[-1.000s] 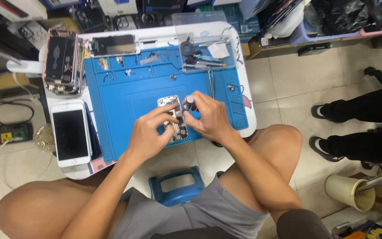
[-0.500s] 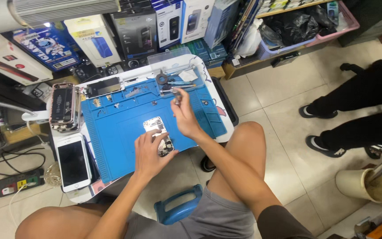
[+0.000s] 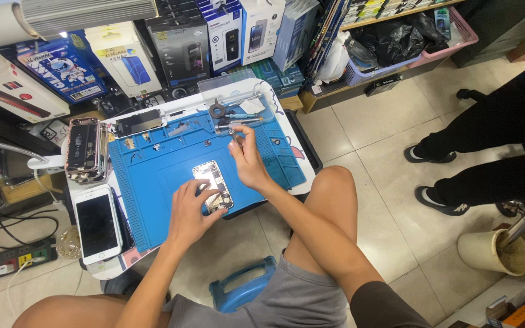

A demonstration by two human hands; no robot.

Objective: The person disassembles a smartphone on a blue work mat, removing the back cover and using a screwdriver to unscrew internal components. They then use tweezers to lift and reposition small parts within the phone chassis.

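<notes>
Bright, even indoor light falls from above. A lamp head at the top left throws glare onto the opened phone lying on the blue mat. Shadows stay soft. Edges bend with wide-angle distortion; the focus is sharp overall.

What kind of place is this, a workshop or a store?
Most likely a small phone repair stall inside a shop. An opened phone lies on a blue repair mat, a white phone waits beside it, and boxed phone accessories line the shelves behind.
</notes>
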